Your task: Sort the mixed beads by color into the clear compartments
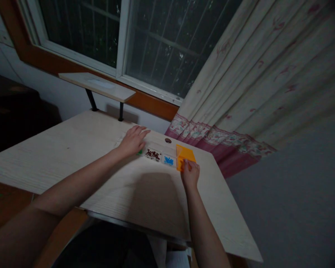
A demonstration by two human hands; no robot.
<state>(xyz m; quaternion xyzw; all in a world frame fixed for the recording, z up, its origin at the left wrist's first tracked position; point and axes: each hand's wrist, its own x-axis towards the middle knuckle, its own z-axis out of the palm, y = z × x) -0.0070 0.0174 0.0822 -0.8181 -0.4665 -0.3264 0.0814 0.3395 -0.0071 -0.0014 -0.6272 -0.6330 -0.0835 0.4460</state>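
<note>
A row of small clear plastic boxes lies across the table. One contains dark brown pieces (153, 154), the one to its right bright blue pieces (168, 160). At the right end sits an orange box with its lid raised (185, 151). My left hand (132, 142) rests at the left end of the row, fingers spread, partly covering a box with a bit of green (140, 152). My right hand (191, 174) is at the near right part of the orange box, fingers pinched together. What they hold, if anything, is too small to make out.
The pale wooden table (72, 137) has a round cable hole (168, 140) behind the boxes. A raised shelf (97, 86) on black legs stands at the back left. A curtain (220, 100) hangs by the right rear edge, beside the window (156, 48).
</note>
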